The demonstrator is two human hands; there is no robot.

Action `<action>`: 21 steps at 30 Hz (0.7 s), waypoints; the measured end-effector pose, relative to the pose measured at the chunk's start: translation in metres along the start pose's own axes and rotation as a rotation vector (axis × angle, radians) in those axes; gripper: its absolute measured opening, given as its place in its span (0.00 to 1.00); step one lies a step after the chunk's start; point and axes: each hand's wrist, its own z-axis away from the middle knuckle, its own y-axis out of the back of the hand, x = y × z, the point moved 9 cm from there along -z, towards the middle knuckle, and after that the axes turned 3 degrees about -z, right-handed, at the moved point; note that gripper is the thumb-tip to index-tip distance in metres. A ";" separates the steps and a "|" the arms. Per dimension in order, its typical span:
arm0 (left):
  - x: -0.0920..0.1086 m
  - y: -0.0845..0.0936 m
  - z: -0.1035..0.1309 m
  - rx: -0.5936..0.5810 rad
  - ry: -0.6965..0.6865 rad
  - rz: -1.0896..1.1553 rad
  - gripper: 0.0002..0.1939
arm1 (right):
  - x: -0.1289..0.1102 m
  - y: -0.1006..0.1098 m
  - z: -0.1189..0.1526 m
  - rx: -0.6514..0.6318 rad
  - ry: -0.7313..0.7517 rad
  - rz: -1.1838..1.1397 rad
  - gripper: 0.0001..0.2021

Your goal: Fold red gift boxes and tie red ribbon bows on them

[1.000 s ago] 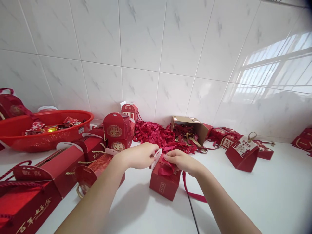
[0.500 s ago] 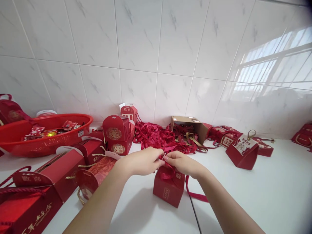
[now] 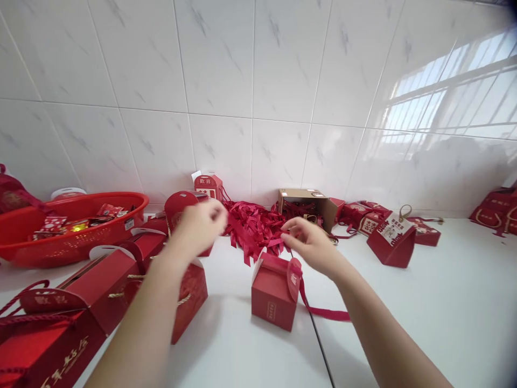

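Observation:
A small red gift box [image 3: 272, 299] stands upright on the white table, its rounded top flaps raised. A red ribbon [image 3: 327, 312] trails from the box's right side onto the tabletop. My left hand [image 3: 205, 223], smeared by motion, is raised left of the box with curled fingers, and a blurred strip of red ribbon seems to run from it toward the box. Above the box's right edge, my right hand [image 3: 309, 242] has its fingers apart and nothing visible in them. Behind both hands lies a heap of red ribbons [image 3: 258, 221].
Red gift boxes [image 3: 109, 285] crowd the left side, beside a red plastic basket [image 3: 92, 242] of wrapped sweets. An open cardboard carton [image 3: 329, 207] stands by the tiled wall. On the right is a tagged red box [image 3: 398, 248], with more boxes behind it.
My hands were together over the box top, gripping ribbon. They have parted, left hand leftward and up, right hand slightly rightward and up, uncovering the box's top flaps.

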 end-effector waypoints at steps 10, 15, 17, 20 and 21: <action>-0.011 0.069 0.014 0.391 0.059 0.008 0.18 | 0.028 0.046 0.037 -0.012 -0.165 0.320 0.18; 0.024 -0.044 0.009 -0.414 -0.135 -0.002 0.14 | 0.063 0.015 0.043 -0.118 -0.142 0.140 0.17; 0.027 -0.074 0.012 -0.570 -0.192 -0.041 0.15 | 0.072 0.002 0.044 -0.142 -0.126 -0.023 0.16; 0.028 -0.109 0.018 -0.703 -0.234 -0.070 0.17 | 0.084 -0.011 0.045 -0.094 -0.119 -0.138 0.15; 0.029 -0.118 0.020 -0.734 -0.247 -0.076 0.16 | 0.087 -0.014 0.045 -0.069 -0.116 -0.149 0.15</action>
